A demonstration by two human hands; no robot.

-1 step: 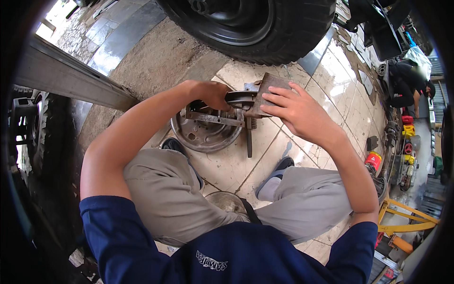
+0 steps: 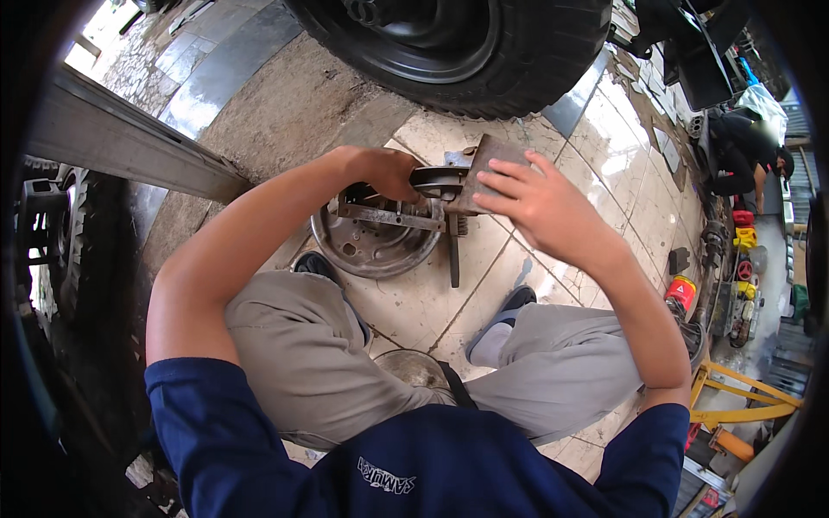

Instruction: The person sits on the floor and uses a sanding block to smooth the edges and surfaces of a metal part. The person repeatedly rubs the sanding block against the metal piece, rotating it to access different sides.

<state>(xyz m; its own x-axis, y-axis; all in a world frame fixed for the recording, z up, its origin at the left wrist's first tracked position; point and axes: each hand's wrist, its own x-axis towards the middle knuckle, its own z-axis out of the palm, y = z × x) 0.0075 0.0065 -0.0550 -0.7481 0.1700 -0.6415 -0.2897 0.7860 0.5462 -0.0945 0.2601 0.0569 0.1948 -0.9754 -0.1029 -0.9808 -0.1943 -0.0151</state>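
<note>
My left hand [image 2: 393,175] is closed round a dark curved metal part [image 2: 438,180] that looks like a brake shoe; its fingertips are partly hidden. At the right end of that part, my right hand [image 2: 548,205] holds a flat, brown, rectangular piece [image 2: 490,164], whose material I cannot make out. Its fingers stretch over the piece and the thumb is hidden. Just below the left hand, a round rusty metal plate [image 2: 373,250] lies on the tiles, crossed by a metal bar [image 2: 393,216]. A dark rod [image 2: 455,259] points toward me beside it.
A large black tyre [image 2: 553,65] stands beyond my hands. A metal post [image 2: 147,142] is at the left, with another tyre [image 2: 91,233] behind it. To the right are a red can [image 2: 680,292], a yellow frame [image 2: 743,416] and a crouching person [image 2: 734,151].
My right hand has shifted very slightly to the left over the brown piece. My left hand and the metal parts look the same.
</note>
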